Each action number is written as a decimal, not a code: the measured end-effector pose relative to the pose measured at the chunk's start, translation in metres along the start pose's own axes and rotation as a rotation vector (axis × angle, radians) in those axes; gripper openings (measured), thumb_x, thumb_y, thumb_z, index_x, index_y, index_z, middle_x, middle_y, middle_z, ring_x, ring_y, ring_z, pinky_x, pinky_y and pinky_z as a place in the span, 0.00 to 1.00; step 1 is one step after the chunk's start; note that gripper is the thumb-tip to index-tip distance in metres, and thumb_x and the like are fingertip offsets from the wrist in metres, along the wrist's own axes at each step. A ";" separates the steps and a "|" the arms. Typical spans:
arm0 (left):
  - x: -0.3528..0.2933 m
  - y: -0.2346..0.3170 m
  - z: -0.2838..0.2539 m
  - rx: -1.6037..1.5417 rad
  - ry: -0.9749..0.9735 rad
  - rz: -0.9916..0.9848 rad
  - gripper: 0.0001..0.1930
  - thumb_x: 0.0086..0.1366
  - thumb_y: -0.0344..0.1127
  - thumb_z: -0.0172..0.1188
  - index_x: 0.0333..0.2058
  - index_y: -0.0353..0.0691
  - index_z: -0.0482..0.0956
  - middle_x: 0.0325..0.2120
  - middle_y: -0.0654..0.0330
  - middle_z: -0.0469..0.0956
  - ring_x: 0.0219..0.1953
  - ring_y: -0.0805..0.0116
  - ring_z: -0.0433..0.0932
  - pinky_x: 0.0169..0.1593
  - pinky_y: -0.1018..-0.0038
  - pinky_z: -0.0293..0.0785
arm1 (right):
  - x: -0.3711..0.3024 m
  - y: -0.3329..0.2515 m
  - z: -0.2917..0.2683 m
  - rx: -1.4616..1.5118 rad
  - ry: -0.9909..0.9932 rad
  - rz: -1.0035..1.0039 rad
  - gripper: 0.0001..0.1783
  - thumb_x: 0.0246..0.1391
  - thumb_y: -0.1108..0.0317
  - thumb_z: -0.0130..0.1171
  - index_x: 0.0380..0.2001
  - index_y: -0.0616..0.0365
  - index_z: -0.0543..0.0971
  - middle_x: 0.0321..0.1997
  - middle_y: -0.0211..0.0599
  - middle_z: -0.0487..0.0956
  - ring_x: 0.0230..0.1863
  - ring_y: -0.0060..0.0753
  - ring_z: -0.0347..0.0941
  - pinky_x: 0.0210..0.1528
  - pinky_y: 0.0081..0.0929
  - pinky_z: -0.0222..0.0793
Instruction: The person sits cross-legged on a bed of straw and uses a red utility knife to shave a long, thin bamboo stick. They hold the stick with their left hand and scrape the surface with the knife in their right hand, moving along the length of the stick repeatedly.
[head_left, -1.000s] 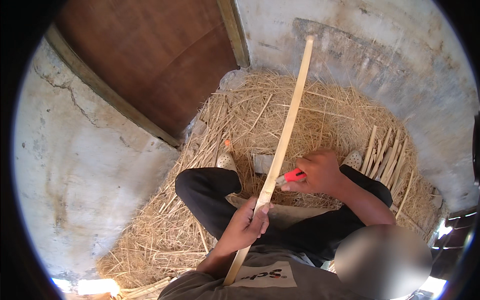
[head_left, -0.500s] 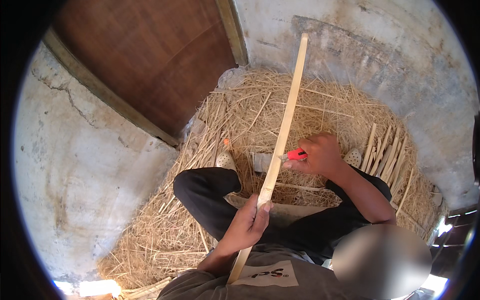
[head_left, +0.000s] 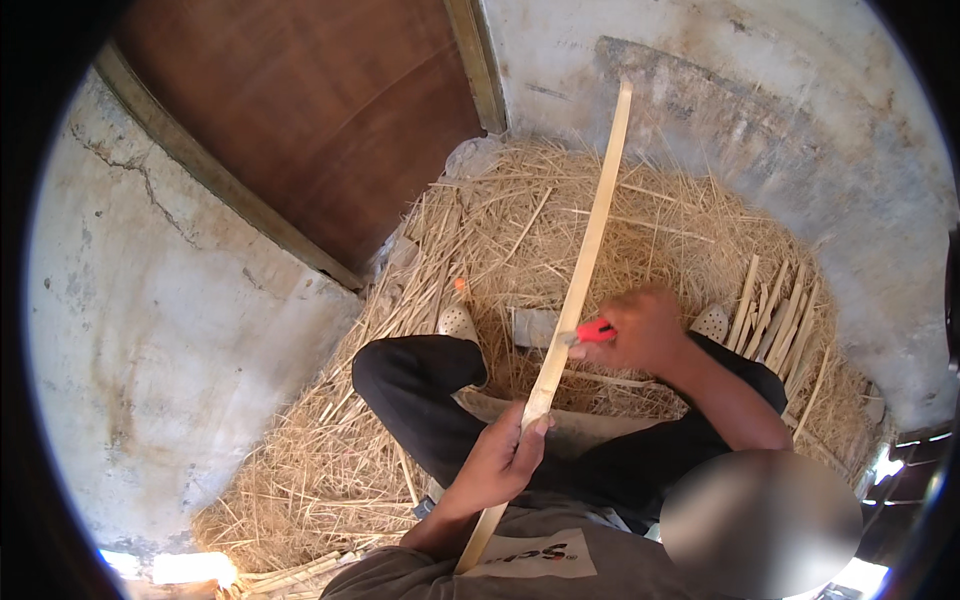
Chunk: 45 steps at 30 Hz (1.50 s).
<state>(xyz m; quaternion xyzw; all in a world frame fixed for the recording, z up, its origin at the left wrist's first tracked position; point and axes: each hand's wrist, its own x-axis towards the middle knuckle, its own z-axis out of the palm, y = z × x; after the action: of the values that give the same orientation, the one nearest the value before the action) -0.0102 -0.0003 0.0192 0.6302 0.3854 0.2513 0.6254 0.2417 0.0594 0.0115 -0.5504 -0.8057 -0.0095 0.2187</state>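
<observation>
A long, flat pale strip of split bamboo (head_left: 592,232) slants from my torso up toward the far wall. My left hand (head_left: 495,458) is closed round its lower part, thumb on top, near a node in the strip. A red utility knife (head_left: 598,331) sits in my right hand (head_left: 646,328), which is closed and slightly blurred. The knife's blade meets the strip's right edge, a short way beyond my left hand. Where exactly the blade touches is hard to make out.
Straw-like shavings (head_left: 480,240) cover the ground around my bent legs. Several cut strips (head_left: 775,318) lie in a bundle at the right. A grey block (head_left: 534,327) lies between my shoes. A brown door (head_left: 310,120) and stained walls (head_left: 760,90) close in the far side.
The knife and my right hand have moved slightly nearer to me along the strip. My left hand keeps its grip. The whole view has shifted a little.
</observation>
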 end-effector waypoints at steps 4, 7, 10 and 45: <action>0.002 -0.003 0.001 0.026 -0.018 0.025 0.10 0.73 0.37 0.43 0.42 0.35 0.66 0.16 0.69 0.64 0.15 0.84 0.61 0.19 0.83 0.58 | 0.011 0.035 0.014 0.070 0.216 0.142 0.35 0.41 0.29 0.59 0.09 0.52 0.71 0.08 0.34 0.65 0.11 0.42 0.67 0.18 0.37 0.63; 0.006 -0.003 0.003 0.012 -0.038 0.042 0.10 0.73 0.37 0.43 0.42 0.35 0.66 0.16 0.69 0.64 0.16 0.84 0.61 0.19 0.83 0.58 | 0.015 0.054 0.013 -0.046 0.233 0.022 0.35 0.41 0.30 0.60 0.09 0.53 0.71 0.07 0.34 0.64 0.11 0.41 0.66 0.16 0.35 0.62; 0.008 -0.004 0.003 0.004 -0.051 0.038 0.10 0.73 0.37 0.43 0.43 0.35 0.65 0.16 0.69 0.63 0.16 0.84 0.61 0.20 0.83 0.58 | 0.019 0.058 0.012 -0.077 0.245 0.030 0.35 0.43 0.30 0.59 0.10 0.53 0.72 0.07 0.34 0.65 0.11 0.39 0.67 0.17 0.35 0.62; 0.012 0.009 0.001 -0.187 -0.137 -0.085 0.17 0.74 0.39 0.41 0.55 0.35 0.64 0.15 0.66 0.65 0.15 0.81 0.63 0.20 0.82 0.62 | -0.014 0.010 -0.015 0.124 0.039 0.035 0.29 0.47 0.37 0.60 0.16 0.54 0.78 0.11 0.38 0.70 0.15 0.44 0.71 0.21 0.37 0.65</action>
<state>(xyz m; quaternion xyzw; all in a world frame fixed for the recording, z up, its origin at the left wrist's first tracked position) -0.0008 0.0095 0.0263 0.5680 0.3431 0.2154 0.7164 0.2605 0.0469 0.0180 -0.5496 -0.7906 0.0336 0.2680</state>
